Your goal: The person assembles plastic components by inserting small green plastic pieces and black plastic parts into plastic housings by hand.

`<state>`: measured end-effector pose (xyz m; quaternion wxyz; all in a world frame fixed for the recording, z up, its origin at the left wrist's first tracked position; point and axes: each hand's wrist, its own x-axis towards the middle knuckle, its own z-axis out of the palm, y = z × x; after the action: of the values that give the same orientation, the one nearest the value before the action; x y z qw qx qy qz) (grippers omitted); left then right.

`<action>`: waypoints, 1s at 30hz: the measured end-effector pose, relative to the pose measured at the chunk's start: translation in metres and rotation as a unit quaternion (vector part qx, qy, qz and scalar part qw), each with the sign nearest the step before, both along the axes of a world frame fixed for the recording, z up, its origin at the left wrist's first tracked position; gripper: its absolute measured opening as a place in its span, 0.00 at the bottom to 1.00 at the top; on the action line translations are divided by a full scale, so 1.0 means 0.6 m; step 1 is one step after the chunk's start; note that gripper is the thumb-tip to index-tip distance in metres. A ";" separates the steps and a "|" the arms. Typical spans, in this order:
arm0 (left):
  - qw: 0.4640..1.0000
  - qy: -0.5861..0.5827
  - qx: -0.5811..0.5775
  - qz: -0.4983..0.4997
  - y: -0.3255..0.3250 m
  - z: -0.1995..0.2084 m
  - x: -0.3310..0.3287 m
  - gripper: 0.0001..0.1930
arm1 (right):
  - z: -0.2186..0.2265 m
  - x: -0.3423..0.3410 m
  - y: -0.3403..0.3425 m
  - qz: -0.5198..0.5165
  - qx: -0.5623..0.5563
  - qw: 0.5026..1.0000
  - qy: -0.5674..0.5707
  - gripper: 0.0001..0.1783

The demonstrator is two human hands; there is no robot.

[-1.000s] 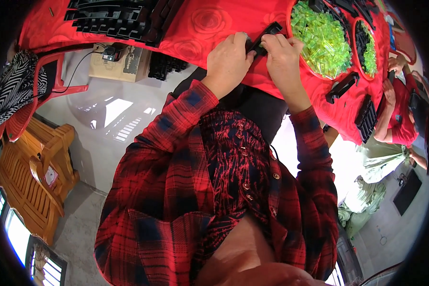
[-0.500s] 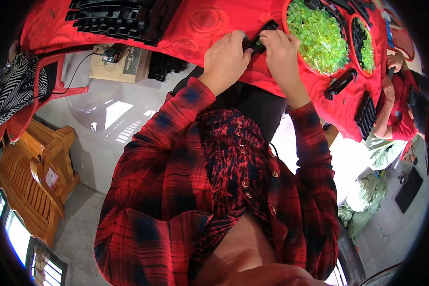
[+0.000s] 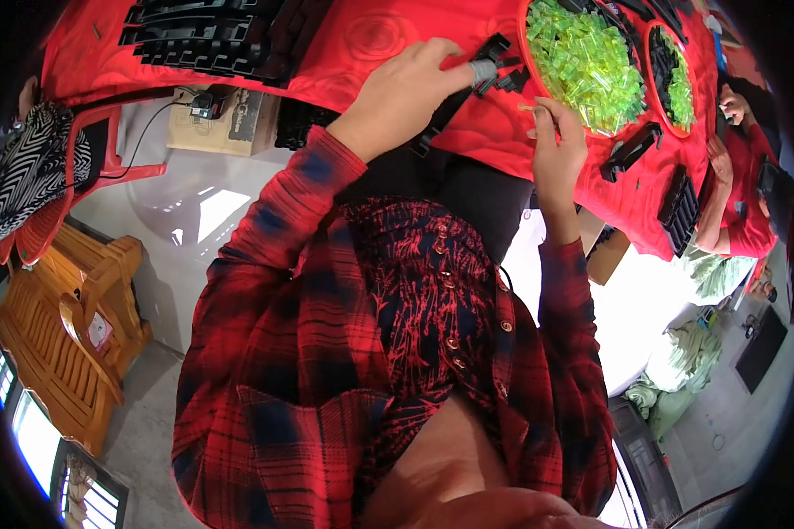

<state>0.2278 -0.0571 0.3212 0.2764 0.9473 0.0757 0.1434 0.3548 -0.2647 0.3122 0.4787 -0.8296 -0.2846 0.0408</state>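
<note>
My left hand [image 3: 410, 95] is closed around a long black plastic strip [image 3: 450, 113] over the front edge of the red-covered table; the palm side is hidden. Grey wrapping covers one of its fingertips. Beside that fingertip, small black plastic parts [image 3: 508, 80] show against the red cloth. Slightly right of them, my right hand [image 3: 558, 145] pinches a small pale yellowish piece [image 3: 528, 108] between thumb and fingers. Just beyond this hand stands a red-rimmed basin of shiny yellow-green plastic pieces [image 3: 582, 66].
Black plastic racks [image 3: 225, 35] are stacked at the far left of the table. A second red-rimmed basin [image 3: 651, 53] holds black and green pieces. Black parts [image 3: 631, 152] and a black ribbed block [image 3: 678, 210] lie near the right edge. Another person's arm [image 3: 720, 189] is at the right.
My hands have moved apart. The left has shifted left with the black strip, which now hangs lower; the right has moved right and down, away from the strip, with the small piece now showing.
</note>
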 end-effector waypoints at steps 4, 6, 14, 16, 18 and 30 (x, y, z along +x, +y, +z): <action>0.987 -0.057 0.076 -0.126 0.008 -0.013 0.011 0.20 | 0.003 -0.006 -0.010 -0.008 -0.006 1.000 0.029 0.07; 0.984 -0.068 0.084 -0.144 0.012 -0.020 0.013 0.20 | -0.001 -0.007 -0.013 -0.007 0.007 0.999 0.037 0.07; 0.980 -0.066 0.128 -0.138 0.024 -0.007 0.002 0.17 | 0.011 -0.012 -0.017 -0.035 0.033 0.997 0.059 0.08; 0.980 -0.059 0.134 -0.137 0.020 -0.006 -0.001 0.16 | 0.014 -0.014 -0.017 -0.051 0.031 0.996 0.067 0.08; 0.980 -0.051 0.140 -0.135 0.015 -0.009 -0.001 0.15 | 0.018 -0.016 -0.012 -0.033 0.066 0.996 0.058 0.08; 0.993 -0.093 0.064 -0.025 -0.007 -0.045 -0.003 0.19 | 0.016 -0.037 0.019 0.066 -0.054 0.985 -0.152 0.07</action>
<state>0.2260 -0.0615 0.2940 0.2249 0.9472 0.0170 0.2281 0.3323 -0.2530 0.3220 0.3808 -0.8300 -0.4056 -0.0386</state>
